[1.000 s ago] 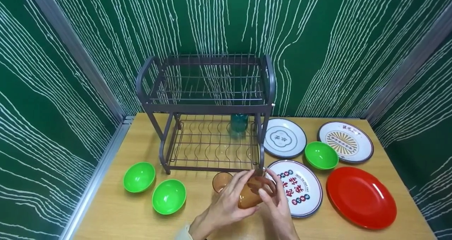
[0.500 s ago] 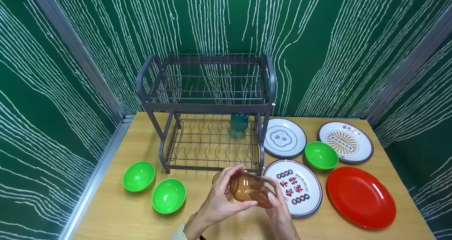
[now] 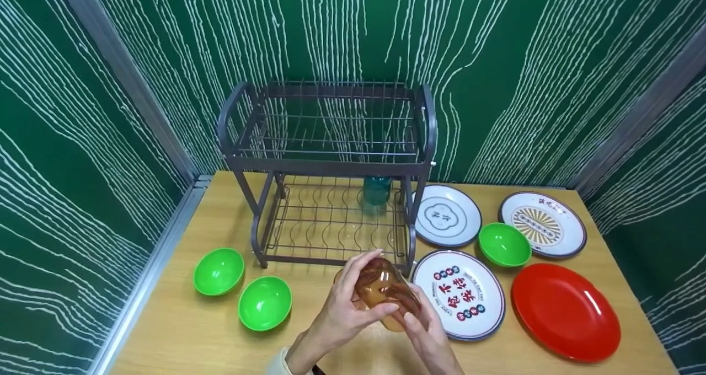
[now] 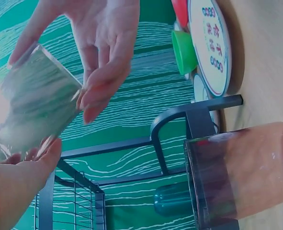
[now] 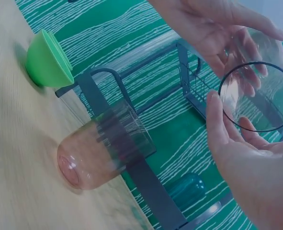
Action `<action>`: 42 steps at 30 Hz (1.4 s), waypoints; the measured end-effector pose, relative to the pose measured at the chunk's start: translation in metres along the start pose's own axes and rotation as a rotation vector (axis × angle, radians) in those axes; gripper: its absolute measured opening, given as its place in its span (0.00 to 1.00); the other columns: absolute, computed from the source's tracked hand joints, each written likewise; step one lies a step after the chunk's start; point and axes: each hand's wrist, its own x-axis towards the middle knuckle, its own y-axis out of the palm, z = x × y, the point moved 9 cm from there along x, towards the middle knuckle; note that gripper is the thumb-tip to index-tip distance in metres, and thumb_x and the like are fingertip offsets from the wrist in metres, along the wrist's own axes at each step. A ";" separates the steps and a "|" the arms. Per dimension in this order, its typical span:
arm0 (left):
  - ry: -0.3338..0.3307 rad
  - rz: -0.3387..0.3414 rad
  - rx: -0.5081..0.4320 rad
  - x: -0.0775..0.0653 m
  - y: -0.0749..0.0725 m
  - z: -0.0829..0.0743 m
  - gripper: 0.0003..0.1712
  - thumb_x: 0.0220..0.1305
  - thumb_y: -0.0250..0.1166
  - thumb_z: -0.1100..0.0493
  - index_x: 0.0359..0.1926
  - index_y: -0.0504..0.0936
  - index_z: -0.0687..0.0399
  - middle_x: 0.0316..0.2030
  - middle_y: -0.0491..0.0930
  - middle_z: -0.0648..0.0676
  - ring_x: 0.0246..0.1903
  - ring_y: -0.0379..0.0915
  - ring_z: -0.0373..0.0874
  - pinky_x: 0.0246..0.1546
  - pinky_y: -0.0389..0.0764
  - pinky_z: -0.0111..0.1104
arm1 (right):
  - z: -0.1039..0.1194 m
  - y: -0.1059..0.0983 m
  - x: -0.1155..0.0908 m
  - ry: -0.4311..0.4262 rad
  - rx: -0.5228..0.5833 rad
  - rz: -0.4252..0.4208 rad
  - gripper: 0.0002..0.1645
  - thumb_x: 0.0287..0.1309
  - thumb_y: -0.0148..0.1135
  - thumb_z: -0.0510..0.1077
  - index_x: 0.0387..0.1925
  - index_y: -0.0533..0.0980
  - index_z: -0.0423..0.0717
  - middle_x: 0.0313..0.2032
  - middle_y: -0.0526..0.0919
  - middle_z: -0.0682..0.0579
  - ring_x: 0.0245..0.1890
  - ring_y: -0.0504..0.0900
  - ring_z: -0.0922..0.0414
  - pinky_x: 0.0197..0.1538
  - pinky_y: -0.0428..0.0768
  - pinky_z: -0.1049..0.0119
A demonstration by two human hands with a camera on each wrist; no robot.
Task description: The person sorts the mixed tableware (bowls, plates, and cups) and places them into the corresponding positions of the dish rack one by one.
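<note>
An amber drinking glass point(image 3: 380, 284) is held in both hands above the front of the table, tilted with its rounded base to the upper left. My left hand point(image 3: 339, 314) grips it near the base, thumb in front and fingers behind. At the rim end, my right hand point(image 3: 429, 333) holds it between thumb and fingers; the right wrist view shows the dark round rim point(image 5: 220, 91) beside those fingers. A second amber glass point(image 5: 91, 153) stands upright on the table, mostly hidden behind my left hand in the head view.
Behind the hands stands a two-tier dark dish rack point(image 3: 331, 168), a teal glass point(image 3: 377, 190) on its lower tier. Green bowls point(image 3: 265, 303) sit at left, another green bowl point(image 3: 504, 244) at right among patterned plates point(image 3: 460, 295) and a red oval plate point(image 3: 565, 311).
Between my hands the amber glass has turned, its base swinging from lower left to upper left and its rim from upper right to lower right. The head view has shifted slightly.
</note>
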 end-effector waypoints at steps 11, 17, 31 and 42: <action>-0.053 0.006 -0.033 0.007 -0.008 0.006 0.45 0.61 0.76 0.59 0.74 0.61 0.49 0.62 0.72 0.59 0.57 0.77 0.51 0.52 0.85 0.41 | -0.005 -0.006 0.015 0.129 -0.223 -0.097 0.31 0.70 0.53 0.31 0.71 0.59 0.35 0.69 0.69 0.37 0.68 0.73 0.52 0.70 0.71 0.61; -0.039 -0.022 0.063 0.013 -0.020 0.006 0.44 0.60 0.77 0.55 0.72 0.64 0.48 0.59 0.76 0.56 0.55 0.77 0.49 0.52 0.85 0.40 | -0.005 -0.006 0.026 0.114 -0.297 -0.095 0.33 0.70 0.54 0.30 0.72 0.58 0.28 0.69 0.67 0.30 0.67 0.74 0.56 0.69 0.71 0.64; 0.010 -0.139 0.186 0.042 -0.062 0.007 0.44 0.58 0.79 0.53 0.71 0.67 0.49 0.61 0.74 0.53 0.57 0.76 0.48 0.55 0.83 0.41 | -0.014 -0.005 0.039 -0.009 -0.484 -0.053 0.37 0.64 0.64 0.30 0.73 0.64 0.37 0.66 0.74 0.40 0.65 0.74 0.43 0.68 0.73 0.61; -0.060 -0.245 0.372 0.062 -0.098 0.033 0.43 0.57 0.79 0.48 0.70 0.68 0.47 0.62 0.73 0.53 0.59 0.74 0.47 0.58 0.81 0.41 | -0.034 -0.015 0.036 0.051 -0.680 -0.148 0.42 0.59 0.75 0.44 0.72 0.68 0.53 0.66 0.74 0.55 0.66 0.73 0.50 0.70 0.71 0.56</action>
